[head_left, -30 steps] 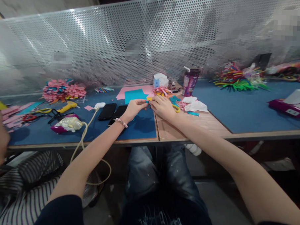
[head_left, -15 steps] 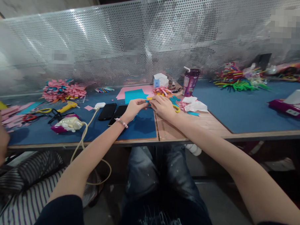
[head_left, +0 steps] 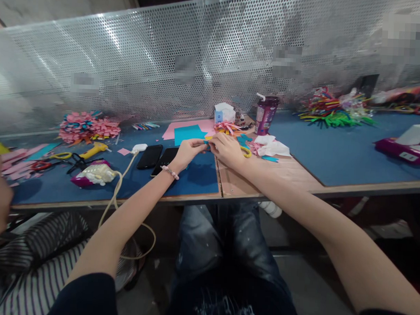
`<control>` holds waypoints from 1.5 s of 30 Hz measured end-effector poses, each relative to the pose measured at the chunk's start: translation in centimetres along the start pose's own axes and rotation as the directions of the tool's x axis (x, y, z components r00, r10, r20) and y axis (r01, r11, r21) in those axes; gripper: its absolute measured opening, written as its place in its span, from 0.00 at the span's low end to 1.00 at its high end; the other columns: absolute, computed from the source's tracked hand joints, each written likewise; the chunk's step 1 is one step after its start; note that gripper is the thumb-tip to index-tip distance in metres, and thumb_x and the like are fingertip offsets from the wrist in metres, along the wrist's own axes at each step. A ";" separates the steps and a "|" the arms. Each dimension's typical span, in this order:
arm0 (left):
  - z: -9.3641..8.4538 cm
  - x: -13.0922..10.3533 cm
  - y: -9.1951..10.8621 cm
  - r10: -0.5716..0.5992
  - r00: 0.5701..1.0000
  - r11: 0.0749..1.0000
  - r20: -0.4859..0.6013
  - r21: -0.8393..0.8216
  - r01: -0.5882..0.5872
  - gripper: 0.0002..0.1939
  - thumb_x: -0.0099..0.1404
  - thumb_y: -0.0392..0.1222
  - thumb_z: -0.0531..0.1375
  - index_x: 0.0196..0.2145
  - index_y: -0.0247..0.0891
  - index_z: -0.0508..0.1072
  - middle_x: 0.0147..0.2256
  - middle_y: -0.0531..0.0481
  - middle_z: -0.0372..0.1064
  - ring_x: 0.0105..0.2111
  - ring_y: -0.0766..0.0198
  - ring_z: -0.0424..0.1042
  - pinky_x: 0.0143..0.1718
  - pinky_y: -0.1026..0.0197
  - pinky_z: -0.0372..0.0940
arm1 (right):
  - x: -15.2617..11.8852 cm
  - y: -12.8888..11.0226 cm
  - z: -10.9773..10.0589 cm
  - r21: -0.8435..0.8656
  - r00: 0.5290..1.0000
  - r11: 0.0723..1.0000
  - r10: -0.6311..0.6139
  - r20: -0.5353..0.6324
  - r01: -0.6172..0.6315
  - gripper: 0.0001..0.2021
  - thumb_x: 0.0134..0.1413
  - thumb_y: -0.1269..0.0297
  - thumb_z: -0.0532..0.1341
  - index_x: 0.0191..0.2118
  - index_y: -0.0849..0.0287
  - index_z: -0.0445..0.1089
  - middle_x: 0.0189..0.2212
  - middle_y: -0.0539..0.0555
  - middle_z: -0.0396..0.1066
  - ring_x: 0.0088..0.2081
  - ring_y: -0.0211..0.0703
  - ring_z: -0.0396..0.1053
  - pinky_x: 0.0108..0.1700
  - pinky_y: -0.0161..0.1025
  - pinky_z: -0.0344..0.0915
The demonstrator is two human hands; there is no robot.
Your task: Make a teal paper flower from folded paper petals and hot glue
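A craft workshop, or a room used as one, is shown. A long worktop (head_left: pixel 153 185) is covered in blue, and pink and blue paper sheets (head_left: pixel 188 134), cut paper strips (head_left: pixel 22 161), scissors (head_left: pixel 41 165) and a yellow glue gun (head_left: pixel 96 149) are spread over it. Paper flower bundles (head_left: pixel 89 126) and a heap of coloured pipe cleaners (head_left: pixel 328 109) are laid along the back, where the worktop is bordered by a perforated metal screen (head_left: pixel 158 67). Places are shared side by side, a striped garment (head_left: pixel 48 271) being seen at the left.
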State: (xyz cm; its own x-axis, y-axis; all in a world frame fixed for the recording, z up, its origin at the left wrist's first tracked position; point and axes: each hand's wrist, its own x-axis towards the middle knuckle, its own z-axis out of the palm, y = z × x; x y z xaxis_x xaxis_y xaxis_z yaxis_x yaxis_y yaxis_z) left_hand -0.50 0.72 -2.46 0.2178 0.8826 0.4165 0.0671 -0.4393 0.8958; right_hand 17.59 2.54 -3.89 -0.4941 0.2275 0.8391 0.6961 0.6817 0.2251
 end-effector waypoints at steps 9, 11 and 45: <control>0.0 0.0 0.1 0.015 1.000 0.999 0.015 0.042 -0.016 0.19 0.53 0.49 0.67 0.38 0.31 0.77 0.35 0.43 0.77 0.31 0.62 0.73 0.39 0.58 0.69 | 0.2 -0.3 -0.3 0.060 0.999 0.997 0.042 0.001 -0.042 0.11 0.65 0.66 0.50 0.36 0.59 0.68 0.37 0.59 0.70 0.40 0.48 0.66 0.40 0.44 0.63; 0.0 0.0 0.1 0.022 1.000 0.999 0.017 0.044 -0.023 0.19 0.54 0.48 0.66 0.38 0.31 0.77 0.35 0.43 0.77 0.31 0.62 0.74 0.39 0.58 0.69 | 0.3 -0.3 -0.3 0.072 0.998 0.996 0.056 -0.005 -0.056 0.10 0.64 0.67 0.51 0.36 0.59 0.68 0.37 0.58 0.70 0.40 0.48 0.66 0.40 0.43 0.63; 0.0 0.0 -0.1 0.024 0.996 0.988 -0.087 0.154 -0.010 0.16 0.54 0.50 0.66 0.32 0.36 0.68 0.29 0.47 0.74 0.31 0.60 0.74 0.31 0.61 0.64 | 0.5 -0.6 -0.6 0.342 0.977 0.919 0.211 -0.010 -0.195 0.06 0.58 0.69 0.55 0.31 0.58 0.67 0.31 0.55 0.67 0.33 0.42 0.65 0.36 0.38 0.64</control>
State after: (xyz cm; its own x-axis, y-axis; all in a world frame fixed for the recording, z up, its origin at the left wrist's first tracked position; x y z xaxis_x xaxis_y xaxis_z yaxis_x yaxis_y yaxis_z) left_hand -0.55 0.78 -2.58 0.1334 0.8833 0.4495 0.2145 -0.4685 0.8570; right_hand 17.24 1.80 -3.32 -0.3308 0.3588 0.8728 0.5583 0.8201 -0.1256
